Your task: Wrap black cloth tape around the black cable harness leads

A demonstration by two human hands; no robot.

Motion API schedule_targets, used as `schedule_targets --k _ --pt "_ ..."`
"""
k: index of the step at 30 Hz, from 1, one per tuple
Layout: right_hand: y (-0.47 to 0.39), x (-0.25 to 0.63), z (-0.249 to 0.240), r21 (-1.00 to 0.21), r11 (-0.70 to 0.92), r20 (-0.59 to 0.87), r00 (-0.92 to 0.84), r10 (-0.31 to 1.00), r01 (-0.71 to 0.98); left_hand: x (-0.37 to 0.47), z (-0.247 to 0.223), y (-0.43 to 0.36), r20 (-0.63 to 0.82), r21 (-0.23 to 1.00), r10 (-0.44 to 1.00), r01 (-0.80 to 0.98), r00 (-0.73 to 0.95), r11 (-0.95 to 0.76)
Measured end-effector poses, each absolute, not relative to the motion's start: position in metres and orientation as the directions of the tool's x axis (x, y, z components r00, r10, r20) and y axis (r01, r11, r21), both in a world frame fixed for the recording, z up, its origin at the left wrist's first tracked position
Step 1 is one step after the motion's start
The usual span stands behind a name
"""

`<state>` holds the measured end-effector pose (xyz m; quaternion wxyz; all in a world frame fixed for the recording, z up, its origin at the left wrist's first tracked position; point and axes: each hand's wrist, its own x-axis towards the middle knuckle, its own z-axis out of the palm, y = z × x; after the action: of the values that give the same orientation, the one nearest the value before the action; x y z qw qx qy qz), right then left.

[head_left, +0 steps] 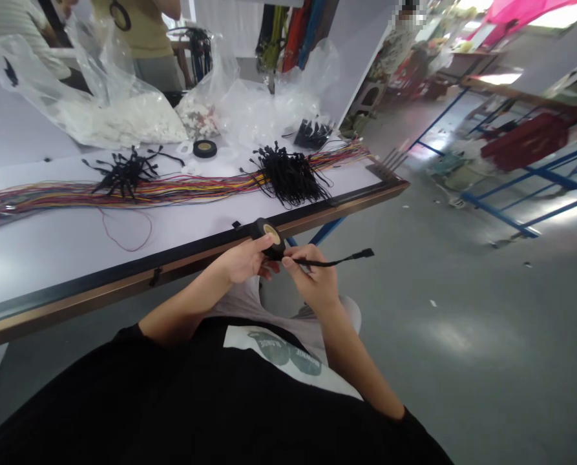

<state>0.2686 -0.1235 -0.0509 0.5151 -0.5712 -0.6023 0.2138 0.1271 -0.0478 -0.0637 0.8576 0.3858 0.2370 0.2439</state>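
My left hand (pixel 245 260) is closed around a roll of black tape (pixel 260 227), its thumb laid on the pale core. Close beside it, my right hand (pixel 317 278) pinches a black-wrapped cable (pixel 324 263). The cable's free end, with a black connector, sticks out to the right, while its other end runs in by the tape roll. Both hands are in front of the table edge, above my lap. On the table beyond them lies a long bundle of coloured wires (pixel 196 187), with a pile of black wrapped cable ends (pixel 288 171) on it.
A second heap of black connectors (pixel 126 171) lies left on the wires. Another tape roll (pixel 204 148) and clear plastic bags (pixel 118 116) of white parts stand behind. The table's edge (pixel 191 258) runs in front. People stand beyond; a blue-framed table (pixel 511 161) is at right.
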Motion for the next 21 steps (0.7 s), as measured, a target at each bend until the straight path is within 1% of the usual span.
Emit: schedule_targets --k 2,3,5,6,8,10,11,13,14,15,16,17,19,21 --pt "-0.124 0.270 -0.054 -0.883 0.210 0.338 0.259 0.905 0.419 0.129 -0.064 -0.051 -0.191 0.784 0.644 -0.280 0.741 0.554" --pt "-0.123 0.270 -0.057 -0.903 0.183 0.318 0.318 0.893 0.387 0.130 -0.065 -0.055 -0.157 0.800 0.696 -0.323 0.701 0.506" --pt "-0.120 0.272 -0.062 -0.940 0.143 0.272 0.425 0.863 0.311 0.131 -0.067 -0.067 -0.059 0.864 0.813 -0.377 0.580 0.332" --pt "-0.119 0.272 -0.064 -0.955 0.133 0.247 0.462 0.852 0.264 0.130 -0.068 -0.073 -0.002 0.907 0.849 -0.357 0.528 0.224" --pt "-0.117 0.273 -0.067 -0.977 0.119 0.193 0.497 0.846 0.177 0.126 -0.072 -0.084 0.112 0.968 0.877 -0.250 0.466 0.009" --pt "-0.116 0.273 -0.066 -0.980 0.110 0.180 0.508 0.842 0.165 0.120 -0.075 -0.089 0.251 0.968 0.847 -0.137 0.468 -0.211" --pt "-0.116 0.272 -0.064 -0.973 0.109 0.200 0.509 0.837 0.204 0.117 -0.077 -0.089 0.323 0.942 0.805 -0.090 0.497 -0.322" --pt "-0.118 0.272 -0.060 -0.939 0.118 0.273 0.494 0.825 0.322 0.113 -0.078 -0.087 0.423 0.856 0.672 -0.024 0.608 -0.517" --pt "-0.119 0.271 -0.058 -0.920 0.132 0.311 0.482 0.819 0.370 0.112 -0.077 -0.085 0.434 0.814 0.600 -0.007 0.672 -0.581" --pt "-0.121 0.271 -0.057 -0.905 0.147 0.340 0.467 0.816 0.400 0.112 -0.076 -0.082 0.428 0.787 0.556 0.009 0.713 -0.617" --pt "-0.122 0.270 -0.055 -0.896 0.165 0.360 0.455 0.815 0.412 0.113 -0.074 -0.080 0.424 0.776 0.557 0.031 0.714 -0.630" --pt "-0.123 0.270 -0.054 -0.892 0.185 0.374 0.444 0.814 0.412 0.114 -0.072 -0.078 0.427 0.777 0.594 0.060 0.682 -0.627" --pt "-0.125 0.268 -0.052 -0.886 0.223 0.398 0.421 0.815 0.405 0.120 -0.069 -0.075 0.427 0.802 0.716 0.135 0.553 -0.582" --pt "-0.127 0.267 -0.052 -0.880 0.256 0.420 0.403 0.813 0.400 0.126 -0.066 -0.073 0.403 0.827 0.797 0.193 0.450 -0.527"
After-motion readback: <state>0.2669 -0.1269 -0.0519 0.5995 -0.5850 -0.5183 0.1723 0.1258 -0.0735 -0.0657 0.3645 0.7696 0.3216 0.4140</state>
